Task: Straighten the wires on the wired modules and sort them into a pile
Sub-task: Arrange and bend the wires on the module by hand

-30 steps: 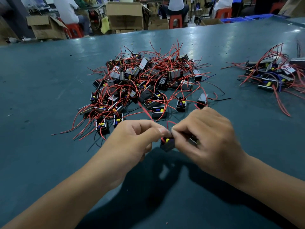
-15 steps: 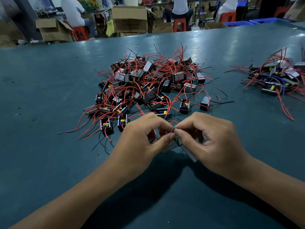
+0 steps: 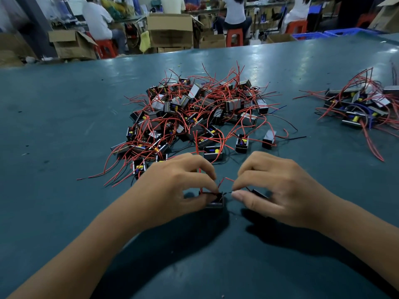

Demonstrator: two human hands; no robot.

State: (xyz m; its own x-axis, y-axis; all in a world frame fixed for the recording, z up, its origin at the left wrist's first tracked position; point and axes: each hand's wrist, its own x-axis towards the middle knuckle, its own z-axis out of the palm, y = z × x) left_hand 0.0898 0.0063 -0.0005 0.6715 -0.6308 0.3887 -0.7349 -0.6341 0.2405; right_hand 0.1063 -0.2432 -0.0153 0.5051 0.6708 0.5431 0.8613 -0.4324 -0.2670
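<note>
Beyond the teal table (image 3: 64, 126), cardboard boxes (image 3: 170, 29), red stools (image 3: 105, 47) and seated people (image 3: 97, 20).

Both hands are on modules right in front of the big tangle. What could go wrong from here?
1. The left hand grips a module whose red wire runs up toward the unsorted heap; pulling may drag neighbours along.
2. The right hand pinches a thin wire end at its fingertips; it might slip or kink.
3. The sorted pile has long leads trailing out that could snag.
</note>
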